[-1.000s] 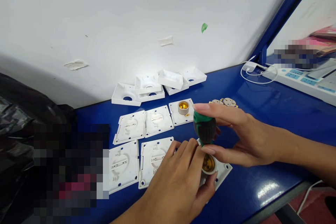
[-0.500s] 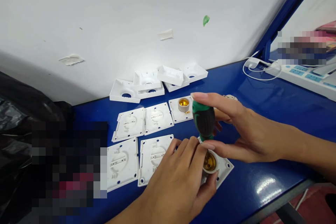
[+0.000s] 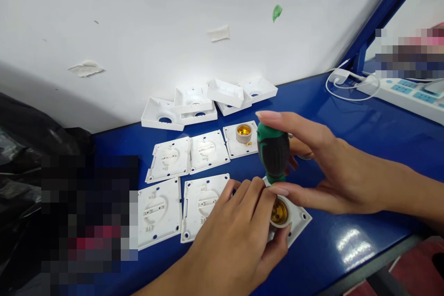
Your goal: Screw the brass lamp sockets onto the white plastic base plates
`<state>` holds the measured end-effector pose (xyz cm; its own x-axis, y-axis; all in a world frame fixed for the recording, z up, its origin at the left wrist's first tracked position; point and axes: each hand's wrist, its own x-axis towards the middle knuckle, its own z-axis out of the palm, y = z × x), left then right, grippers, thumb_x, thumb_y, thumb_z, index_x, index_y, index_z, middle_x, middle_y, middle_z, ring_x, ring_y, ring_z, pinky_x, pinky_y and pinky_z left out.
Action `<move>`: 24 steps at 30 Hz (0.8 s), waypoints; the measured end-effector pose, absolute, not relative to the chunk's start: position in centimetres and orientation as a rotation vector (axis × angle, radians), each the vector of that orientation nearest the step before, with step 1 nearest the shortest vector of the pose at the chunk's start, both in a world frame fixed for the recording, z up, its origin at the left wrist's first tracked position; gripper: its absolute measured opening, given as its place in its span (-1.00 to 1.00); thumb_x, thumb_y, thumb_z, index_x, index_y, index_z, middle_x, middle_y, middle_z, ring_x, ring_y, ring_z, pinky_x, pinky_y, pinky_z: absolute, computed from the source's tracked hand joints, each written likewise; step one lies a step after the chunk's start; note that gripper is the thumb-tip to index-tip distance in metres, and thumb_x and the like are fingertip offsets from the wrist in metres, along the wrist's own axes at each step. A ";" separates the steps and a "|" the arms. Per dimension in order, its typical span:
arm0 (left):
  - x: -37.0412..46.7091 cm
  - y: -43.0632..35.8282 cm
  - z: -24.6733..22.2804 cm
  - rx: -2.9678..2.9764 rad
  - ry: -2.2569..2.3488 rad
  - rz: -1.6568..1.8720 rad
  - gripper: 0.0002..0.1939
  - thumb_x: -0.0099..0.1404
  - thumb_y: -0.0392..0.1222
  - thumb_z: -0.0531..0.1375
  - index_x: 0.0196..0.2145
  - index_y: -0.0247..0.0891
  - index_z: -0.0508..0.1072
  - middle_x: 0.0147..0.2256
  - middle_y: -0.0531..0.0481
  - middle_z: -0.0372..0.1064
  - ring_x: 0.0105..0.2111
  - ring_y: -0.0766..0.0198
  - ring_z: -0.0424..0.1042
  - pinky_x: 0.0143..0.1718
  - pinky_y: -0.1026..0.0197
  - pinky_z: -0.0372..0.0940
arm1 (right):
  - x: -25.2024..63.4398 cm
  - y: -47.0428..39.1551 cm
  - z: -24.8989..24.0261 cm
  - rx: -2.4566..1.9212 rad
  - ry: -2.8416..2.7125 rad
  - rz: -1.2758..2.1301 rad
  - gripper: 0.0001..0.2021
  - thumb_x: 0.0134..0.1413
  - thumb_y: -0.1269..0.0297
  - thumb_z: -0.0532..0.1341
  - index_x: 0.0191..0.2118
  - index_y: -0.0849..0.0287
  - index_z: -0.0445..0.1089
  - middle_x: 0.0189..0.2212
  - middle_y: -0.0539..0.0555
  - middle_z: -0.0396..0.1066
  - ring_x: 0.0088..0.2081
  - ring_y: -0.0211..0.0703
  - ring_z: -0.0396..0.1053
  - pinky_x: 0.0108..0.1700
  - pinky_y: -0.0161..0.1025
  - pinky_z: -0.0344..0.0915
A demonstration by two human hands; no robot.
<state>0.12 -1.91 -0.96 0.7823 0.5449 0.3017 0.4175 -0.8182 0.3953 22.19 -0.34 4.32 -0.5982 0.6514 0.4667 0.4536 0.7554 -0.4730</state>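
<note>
A stubby green and black screwdriver (image 3: 274, 155) stands upright in my right hand (image 3: 336, 173), with one fingertip on top of its handle and another digit near the collar. Its tip is hidden behind my left hand (image 3: 236, 231). The fingers of that hand close round a round lamp socket (image 3: 279, 212) with a brass-coloured inside, which sits on a white square plate (image 3: 302, 219). Much of this plate is covered by my hands. Farther back, another lamp socket (image 3: 243, 133) rests on a similar plate (image 3: 231, 148), with small brass-coloured bits beside it.
Several bare white plates (image 3: 173, 189) lie in two rows on the blue table (image 3: 364, 157). White box-like covers (image 3: 163, 113) lean and overlap along the wall. At the right are a power strip (image 3: 409, 90) and a white cable (image 3: 347, 98); a black plastic bag (image 3: 21, 148) fills the left.
The camera view has shifted slightly, so the plates and wall sit a little higher in the picture. Both hands keep nearly the same hold, on the screwdriver and the socket.
</note>
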 end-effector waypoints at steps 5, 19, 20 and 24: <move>0.1 -1.8 -0.9 2.674 0.740 0.593 -0.82 0.45 -0.23 0.19 -0.04 -0.24 0.30 -0.08 -0.16 0.46 -0.11 -0.05 0.47 0.02 -0.20 0.37 | 22.3 -0.3 4.5 -0.857 -2.337 0.493 -0.15 0.36 0.26 0.21 0.52 -0.06 -0.34 -0.20 0.02 0.52 -0.28 -0.08 0.53 -0.27 -0.20 0.48; -0.1 -1.8 -0.9 2.634 0.738 0.562 -0.82 0.44 -0.22 0.20 -0.04 -0.23 0.32 -0.11 -0.13 0.46 -0.13 -0.04 0.44 0.02 -0.17 0.34 | 22.3 -0.4 4.8 -0.921 -2.363 0.464 -0.13 0.37 0.20 0.19 0.53 -0.10 -0.42 -0.03 0.11 0.47 -0.29 -0.09 0.52 -0.31 -0.20 0.49; -0.1 -1.8 -0.9 2.638 0.736 0.557 -0.81 0.44 -0.21 0.20 -0.03 -0.24 0.33 -0.10 -0.13 0.46 -0.13 -0.04 0.44 0.02 -0.18 0.34 | 22.4 -0.4 4.8 -0.924 -2.361 0.466 -0.13 0.37 0.19 0.19 0.53 -0.11 -0.43 -0.05 0.11 0.47 -0.30 -0.09 0.52 -0.32 -0.21 0.49; 0.0 -1.7 -0.8 2.644 0.728 0.544 -0.82 0.47 -0.20 0.18 -0.01 -0.25 0.32 -0.08 -0.15 0.45 -0.10 -0.05 0.43 0.03 -0.18 0.33 | 22.4 -0.4 4.9 -0.937 -2.368 0.462 -0.13 0.37 0.19 0.19 0.53 -0.07 -0.44 0.04 0.15 0.45 -0.24 -0.06 0.54 -0.30 -0.20 0.51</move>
